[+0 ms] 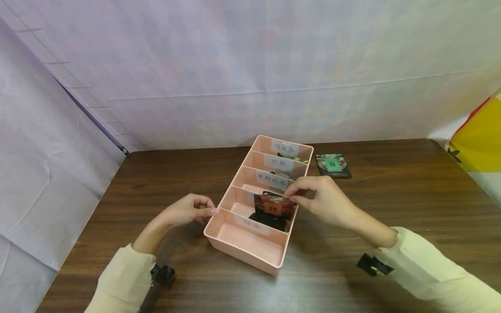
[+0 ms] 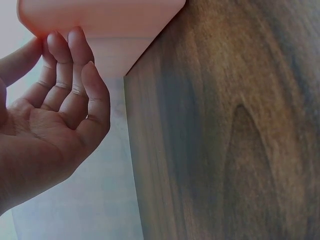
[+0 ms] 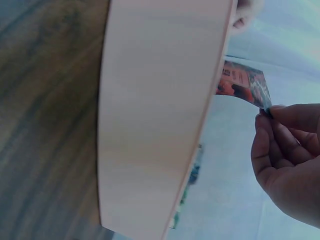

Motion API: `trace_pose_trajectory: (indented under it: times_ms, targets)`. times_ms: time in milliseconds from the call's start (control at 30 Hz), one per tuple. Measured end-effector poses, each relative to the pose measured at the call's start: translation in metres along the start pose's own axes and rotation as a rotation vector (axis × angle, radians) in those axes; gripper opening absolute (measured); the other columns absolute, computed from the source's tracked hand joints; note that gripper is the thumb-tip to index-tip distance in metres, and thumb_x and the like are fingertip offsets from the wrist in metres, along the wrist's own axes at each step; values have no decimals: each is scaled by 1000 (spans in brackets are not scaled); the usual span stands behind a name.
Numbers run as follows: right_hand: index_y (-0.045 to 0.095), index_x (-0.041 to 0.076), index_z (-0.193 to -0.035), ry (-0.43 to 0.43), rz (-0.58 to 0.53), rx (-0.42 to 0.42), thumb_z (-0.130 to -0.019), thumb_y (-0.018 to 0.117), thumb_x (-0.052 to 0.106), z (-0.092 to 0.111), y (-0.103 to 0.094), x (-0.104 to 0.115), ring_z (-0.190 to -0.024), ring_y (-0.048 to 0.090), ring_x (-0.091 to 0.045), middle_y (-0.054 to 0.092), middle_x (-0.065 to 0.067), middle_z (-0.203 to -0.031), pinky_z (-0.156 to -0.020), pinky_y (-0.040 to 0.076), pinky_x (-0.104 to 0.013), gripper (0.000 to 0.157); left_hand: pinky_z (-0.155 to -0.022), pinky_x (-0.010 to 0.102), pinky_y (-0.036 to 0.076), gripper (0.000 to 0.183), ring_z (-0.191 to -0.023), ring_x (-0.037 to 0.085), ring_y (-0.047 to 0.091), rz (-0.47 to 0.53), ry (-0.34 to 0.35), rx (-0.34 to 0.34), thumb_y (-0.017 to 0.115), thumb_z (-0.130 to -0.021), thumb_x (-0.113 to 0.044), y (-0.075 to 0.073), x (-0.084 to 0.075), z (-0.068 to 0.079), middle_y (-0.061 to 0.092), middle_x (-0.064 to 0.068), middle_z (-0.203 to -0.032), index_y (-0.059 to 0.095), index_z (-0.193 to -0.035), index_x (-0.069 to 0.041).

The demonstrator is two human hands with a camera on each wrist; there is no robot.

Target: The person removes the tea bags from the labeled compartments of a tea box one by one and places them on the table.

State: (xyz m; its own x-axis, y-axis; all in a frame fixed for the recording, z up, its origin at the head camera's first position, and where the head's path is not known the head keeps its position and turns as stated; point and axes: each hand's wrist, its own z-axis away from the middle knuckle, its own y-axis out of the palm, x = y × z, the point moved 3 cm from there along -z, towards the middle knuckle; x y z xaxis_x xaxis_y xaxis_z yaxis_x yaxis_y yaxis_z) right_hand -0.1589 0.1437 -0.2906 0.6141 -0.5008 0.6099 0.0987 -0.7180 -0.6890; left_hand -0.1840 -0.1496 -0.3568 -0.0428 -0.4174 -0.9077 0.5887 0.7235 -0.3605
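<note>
1. Easy to reach straight down into the nearest compartment (image 1: 250,240) of the pink divided box (image 1: 244,257).
2. Blocked at its left rim by the left hand (image 1: 192,210).
3. Blocked above its right rim by the right hand (image 1: 328,201), pinching a black-and-red tea packet (image 1: 272,205).
4. Tight between the thin cross walls (image 1: 239,195).
5. Free to pass over the wooden table (image 1: 164,176), far left; just a flat green-labelled tea packet (image 1: 333,165) to miss, right.
6. Walled off behind by hanging cloth (image 1: 270,65).

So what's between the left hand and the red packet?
Between the left hand and the red packet, the head view shows the left wall of the box, then a bare stretch of compartment floor.
</note>
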Motion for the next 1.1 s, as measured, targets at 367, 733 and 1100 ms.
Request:
trace_pose_trajectory:
  times_ms: [367, 733, 1100]
  targets:
    - [68, 7, -81, -53, 49, -93, -73, 67, -13, -9, -28, 10, -74, 60, -13, 66, -1, -82, -62, 49, -22, 21, -64, 37, 50, 18, -64, 14, 55, -8, 10, -4, 55, -89, -5, 1, -1, 1, 57, 0, -70, 56, -87, 13]
    - [67, 8, -87, 28, 126, -129, -79, 64, -7, -6, -60, 4, -63, 54, -8, 66, -2, -82, -52, 41, -20, 18, -63, 35, 50, 17, -64, 13, 55, 5, 2, -12, 55, -89, -5, 1, 0, 1, 57, -1, -69, 56, -87, 12]
    - [67, 6, -93, 254, 176, -91, -85, 60, -3, 1, -88, -28, -61, 52, -12, 64, -8, -86, -50, 40, -24, 14, -65, 36, 50, 18, -66, 12, 56, -5, -3, -8, 55, -90, -6, 0, -1, 1, 58, 0, -72, 57, -87, 11]
